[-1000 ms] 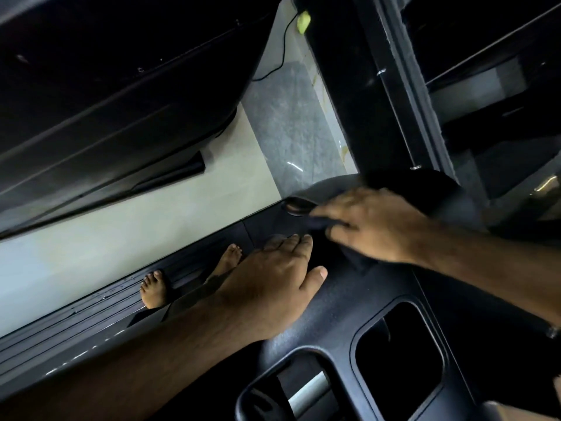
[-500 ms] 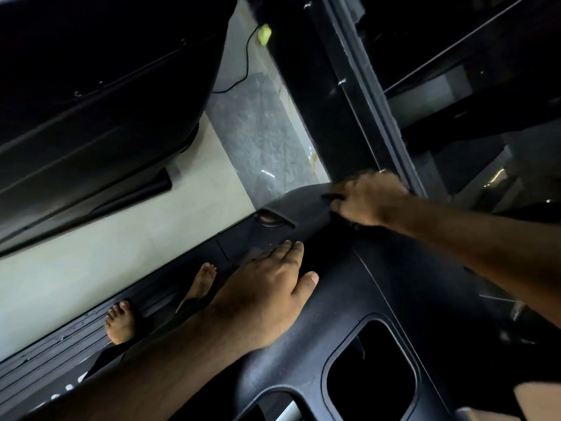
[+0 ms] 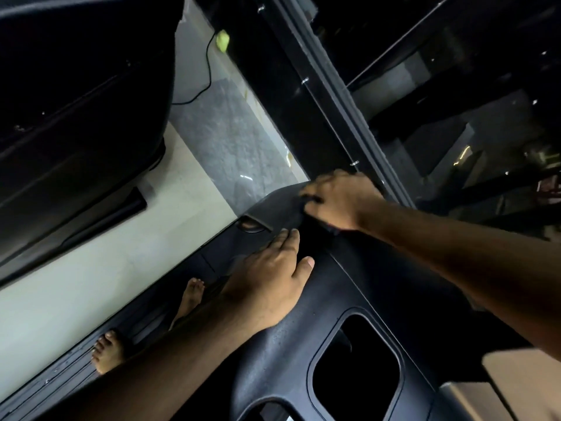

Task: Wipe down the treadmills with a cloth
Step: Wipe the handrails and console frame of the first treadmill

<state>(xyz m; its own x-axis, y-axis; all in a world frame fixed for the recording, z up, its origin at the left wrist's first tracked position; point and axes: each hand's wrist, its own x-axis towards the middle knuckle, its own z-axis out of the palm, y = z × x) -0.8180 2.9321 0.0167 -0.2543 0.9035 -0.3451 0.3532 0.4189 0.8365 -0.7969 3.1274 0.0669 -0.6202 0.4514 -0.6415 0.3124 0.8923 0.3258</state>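
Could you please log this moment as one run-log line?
right hand: grips dark cloth on black plastic treadmill console | left hand: rests flat on console

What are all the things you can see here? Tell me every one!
treadmill console: one, black, bottom middle
cup recesses: two, black, set in the console; the lower one is cut off
upright post: one, black, rising behind the console
other treadmill: one, dark, upper left
floor: pale, with a grey strip further away
cable: one, black, on the grey strip
small object: one, yellow-green, at the cable's far end
cloth: one, dark, mostly hidden under the right hand
feet: two, bare, on the treadmill's side rail
left hand: flat on the console
right hand: fingers curled, at the console's far corner
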